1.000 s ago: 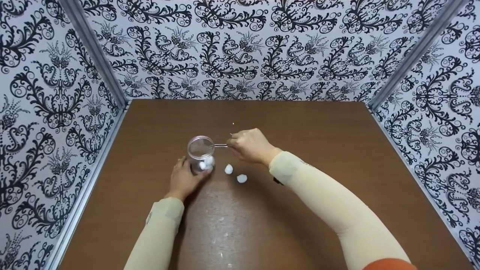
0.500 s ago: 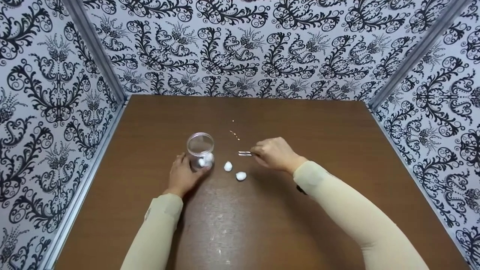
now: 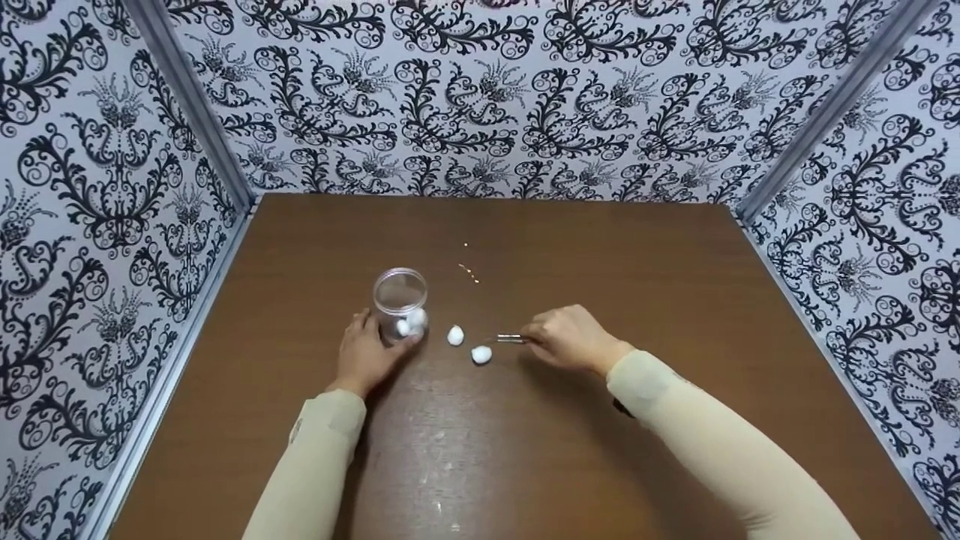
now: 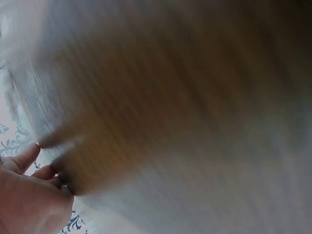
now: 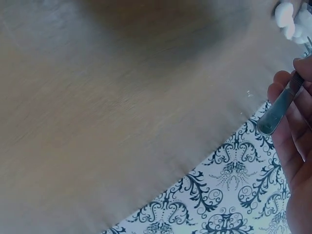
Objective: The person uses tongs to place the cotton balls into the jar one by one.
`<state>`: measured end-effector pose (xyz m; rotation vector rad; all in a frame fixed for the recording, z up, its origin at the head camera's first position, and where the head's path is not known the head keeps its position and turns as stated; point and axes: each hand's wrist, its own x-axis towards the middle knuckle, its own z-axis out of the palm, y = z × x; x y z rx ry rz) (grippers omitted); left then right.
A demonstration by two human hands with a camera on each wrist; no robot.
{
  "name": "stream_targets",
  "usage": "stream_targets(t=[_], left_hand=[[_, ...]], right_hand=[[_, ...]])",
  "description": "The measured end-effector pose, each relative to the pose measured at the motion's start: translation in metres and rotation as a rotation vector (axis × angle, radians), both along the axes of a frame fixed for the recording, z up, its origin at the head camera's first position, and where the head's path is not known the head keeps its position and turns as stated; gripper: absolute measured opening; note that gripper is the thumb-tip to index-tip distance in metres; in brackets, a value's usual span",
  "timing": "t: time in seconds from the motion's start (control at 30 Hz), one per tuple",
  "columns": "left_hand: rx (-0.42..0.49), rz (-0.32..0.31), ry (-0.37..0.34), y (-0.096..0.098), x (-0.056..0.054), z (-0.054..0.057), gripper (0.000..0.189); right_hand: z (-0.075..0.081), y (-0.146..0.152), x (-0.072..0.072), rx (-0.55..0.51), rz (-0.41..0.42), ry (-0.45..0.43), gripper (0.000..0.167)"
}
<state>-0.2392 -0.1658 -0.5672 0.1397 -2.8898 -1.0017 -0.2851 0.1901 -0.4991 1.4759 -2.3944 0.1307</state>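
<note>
Black-and-white scrolly wallpaper (image 3: 480, 97) covers the walls round my brown wooden table (image 3: 600, 247), with grey metal posts (image 3: 191, 101) at the corners.

So, clock face centred on my right hand (image 3: 570, 337), twelve pointing away from me: that hand is pinching some tweezers (image 3: 511, 339), sticking out toward nine. They're shiny silver metal, two skinny prongs side by side with a slight gap. My right wrist cam shows the back end as flat, broad and rounded, and there's a dark ridged bit near my thumb.

Just past the prongs, a touch below nine, sits the nearer cotton ball (image 3: 481, 355): white, fluffy, kinda squashed round. The tips are too faint for me to tell if they're touching it. Right beside it at nine is the farther cotton ball (image 3: 455, 335), a bit pointy on top.

Further out, a hair above nine, is the clear jar (image 3: 400, 291), upright, see-through, with a thick round rim and more white cotton (image 3: 417, 321) bunched low inside. My left hand (image 3: 367, 352) is wrapped round its lower part, thumb on the near side. Up at ten, some tiny pale specks (image 3: 469, 271) dot the wood.
</note>
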Motion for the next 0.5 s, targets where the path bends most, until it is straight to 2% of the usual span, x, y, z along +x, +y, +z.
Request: stream_targets(t=[0.23, 0.5], left_hand=[[-0.010, -0.002, 0.022, 0.0011, 0.0011, -0.0029, 0.093], [-0.011, 0.003, 0.030, 0.0008, 0.0012, 0.0004, 0.092]], right_hand=[[0.0017, 0.0053, 0.0063, 0.012, -0.025, 0.000, 0.008], [-0.0025, 0.0061, 0.0092, 0.025, -0.024, -0.004, 0.009]])
